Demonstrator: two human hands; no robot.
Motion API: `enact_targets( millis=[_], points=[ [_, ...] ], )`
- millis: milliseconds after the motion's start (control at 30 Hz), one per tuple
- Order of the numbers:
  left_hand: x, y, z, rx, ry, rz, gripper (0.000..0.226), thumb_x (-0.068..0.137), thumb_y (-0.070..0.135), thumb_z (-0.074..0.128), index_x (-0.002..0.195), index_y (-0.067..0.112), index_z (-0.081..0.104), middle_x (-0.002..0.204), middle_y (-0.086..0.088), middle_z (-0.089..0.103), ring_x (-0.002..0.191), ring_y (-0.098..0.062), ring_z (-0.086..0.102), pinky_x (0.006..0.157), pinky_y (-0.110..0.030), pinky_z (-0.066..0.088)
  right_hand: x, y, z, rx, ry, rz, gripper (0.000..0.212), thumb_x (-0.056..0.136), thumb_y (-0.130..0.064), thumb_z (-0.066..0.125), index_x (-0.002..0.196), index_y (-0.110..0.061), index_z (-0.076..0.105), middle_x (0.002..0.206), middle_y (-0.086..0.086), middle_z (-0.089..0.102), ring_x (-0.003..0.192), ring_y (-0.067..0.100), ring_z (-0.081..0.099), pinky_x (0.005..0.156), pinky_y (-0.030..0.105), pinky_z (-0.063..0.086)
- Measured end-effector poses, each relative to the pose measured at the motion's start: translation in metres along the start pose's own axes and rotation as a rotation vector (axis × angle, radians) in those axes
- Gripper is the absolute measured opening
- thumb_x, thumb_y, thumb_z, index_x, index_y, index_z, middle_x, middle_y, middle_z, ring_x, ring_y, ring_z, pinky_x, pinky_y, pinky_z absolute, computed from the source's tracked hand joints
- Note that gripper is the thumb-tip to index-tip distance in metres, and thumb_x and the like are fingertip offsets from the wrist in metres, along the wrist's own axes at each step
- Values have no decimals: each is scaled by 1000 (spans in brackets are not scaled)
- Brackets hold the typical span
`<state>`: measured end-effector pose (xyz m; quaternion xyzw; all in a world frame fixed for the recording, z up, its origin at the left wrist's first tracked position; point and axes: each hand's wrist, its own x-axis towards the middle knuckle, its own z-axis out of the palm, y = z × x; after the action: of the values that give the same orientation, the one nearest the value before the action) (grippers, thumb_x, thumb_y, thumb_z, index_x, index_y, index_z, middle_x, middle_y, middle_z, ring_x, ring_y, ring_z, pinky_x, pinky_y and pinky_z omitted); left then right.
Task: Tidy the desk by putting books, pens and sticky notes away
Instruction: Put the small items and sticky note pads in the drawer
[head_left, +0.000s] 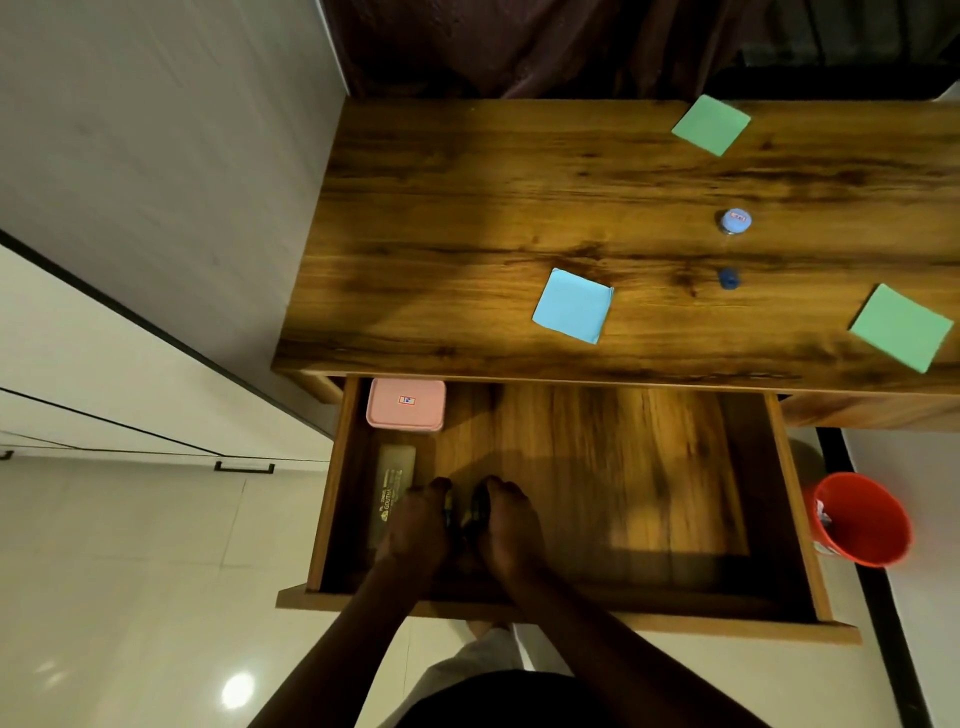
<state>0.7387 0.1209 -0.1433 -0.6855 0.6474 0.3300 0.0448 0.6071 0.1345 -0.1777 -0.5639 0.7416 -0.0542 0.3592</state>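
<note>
Both my hands are inside the open wooden drawer (789, 519), at its front left. My left hand (415, 525) and my right hand (506, 525) lie side by side with fingers curled round small dark objects (462, 512) between them, probably pens; most of these is hidden. On the desk top (467, 208) lie a blue sticky note (572, 305), a green sticky note (710, 124) at the back and another green sticky note (901, 327) at the right edge.
In the drawer sit a pink lidded box (406, 404) and a flat clear case (392, 488) by my left hand. A small blue-lidded jar (735, 221) and a blue cap (729, 279) stand on the desk. A red bucket (860, 519) stands on the floor, right.
</note>
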Motion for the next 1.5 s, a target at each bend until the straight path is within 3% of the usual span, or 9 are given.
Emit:
enact_targets(
  millis=[333,467,700,833,933,1067,1233,1400,1500],
  points=[
    [1,-4,-2,-22,-16,14,54,95,27,66,145,17,46,131,-9,64,119,-28,64,99,-36,54,-3,2,2,-83,-61,-30,41,108,-30,48,147,-21,44,148,4,52,135,19,51,115,28,35],
    [0,-4,-3,-22,-7,10,51,97,26,64,145,17,48,131,-8,65,119,-26,65,100,-34,54,-3,5,-5,45,-124,-39,43,94,-16,63,136,-12,51,130,13,61,118,30,60,99,39,50],
    [-6,1,-14,17,-12,21,62,94,30,68,148,18,43,134,-8,63,122,-26,63,100,-35,54,-2,2,-5,-19,-22,-12,43,108,-31,47,149,-20,43,153,2,49,139,19,48,118,27,33],
    [-10,17,-35,-32,82,84,61,87,27,75,143,17,51,131,-6,66,118,-25,65,95,-32,55,-4,5,-38,154,-29,5,43,92,-32,73,132,-21,59,130,-2,66,112,15,64,90,17,46],
    [-12,38,-53,-79,161,133,55,87,35,75,137,22,56,125,-1,68,109,-18,68,93,-34,57,-3,14,-73,240,-25,6,31,93,-36,71,121,-29,61,107,-13,70,93,7,67,83,28,58],
    [-1,73,-78,-66,252,226,42,88,37,72,127,24,65,113,3,73,96,-14,71,83,-34,59,0,22,-123,335,170,-19,26,92,-33,71,117,-30,67,105,-15,71,93,4,68,77,23,56],
    [24,131,-102,-28,296,386,27,86,27,66,112,21,69,102,-3,74,95,-26,70,81,-34,55,15,40,-194,394,394,-35,17,86,-19,75,103,-18,77,103,0,79,99,18,74,92,37,57],
    [58,196,-105,-36,337,433,31,90,32,63,118,19,68,110,-6,72,105,-28,67,86,-33,52,43,62,-256,472,524,-39,12,86,-21,77,98,-17,75,88,-10,73,81,1,68,70,-6,38],
    [79,236,-102,-62,337,407,41,87,35,70,126,22,65,114,-2,72,108,-23,67,95,-36,53,62,82,-288,489,512,-54,17,85,-15,76,102,-17,73,91,-9,73,78,-13,61,66,-6,40]
  ],
)
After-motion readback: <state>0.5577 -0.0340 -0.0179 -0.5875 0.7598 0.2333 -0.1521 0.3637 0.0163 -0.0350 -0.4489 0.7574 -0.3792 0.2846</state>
